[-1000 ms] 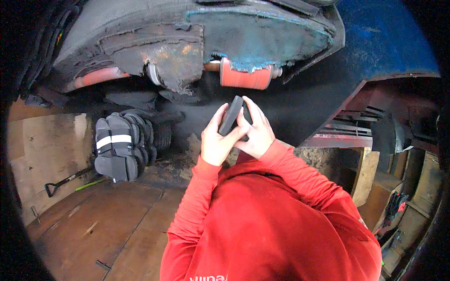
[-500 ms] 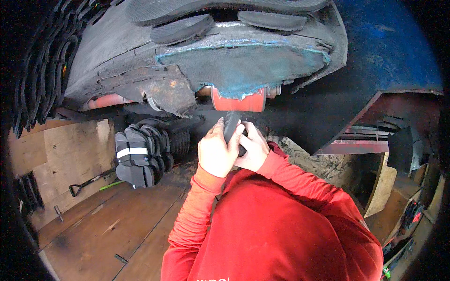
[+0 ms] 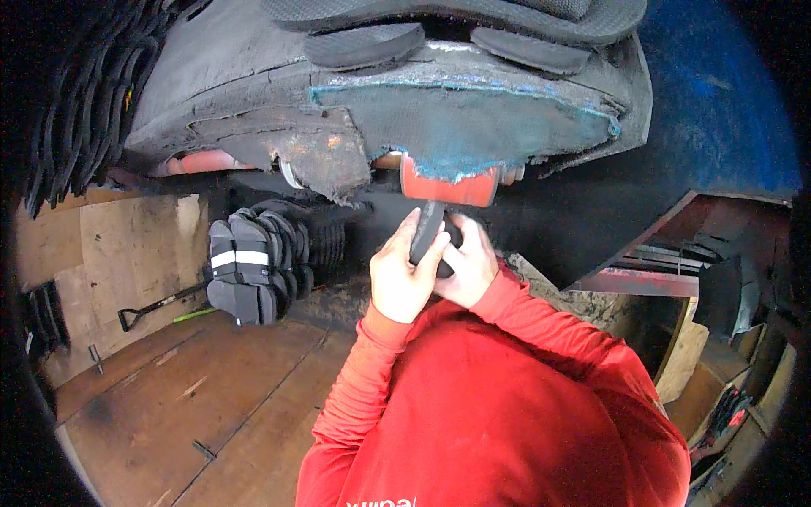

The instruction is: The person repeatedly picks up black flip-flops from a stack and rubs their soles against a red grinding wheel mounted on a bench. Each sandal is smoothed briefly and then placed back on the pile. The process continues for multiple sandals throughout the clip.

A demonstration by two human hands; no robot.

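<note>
My left hand (image 3: 404, 270) grips a dark grey foam piece (image 3: 427, 232), which looks like a shoe sole, with thumb and fingers along its sides. My right hand (image 3: 466, 262) holds the same piece from the right. Its upper end sits just below a red abrasive drum (image 3: 448, 189); I cannot tell if they touch. The drum hangs under a dusty grey housing (image 3: 211, 59) with a frayed teal cloth (image 3: 481, 127) over it. Several black soles (image 3: 363, 46) lie on top of the housing.
Stacked black soles (image 3: 245, 262) with white bands stand at left; more soles (image 3: 93, 101) line the upper left. A tool handle (image 3: 135, 317) rests by a plywood panel (image 3: 127, 245). A blue metal hood (image 3: 710, 84) and wooden boards (image 3: 680, 346) are at right.
Both hands and the piece have moved lower in the picture and the piece is nearer the red drum. The view has shifted, showing more of the soles on the housing.
</note>
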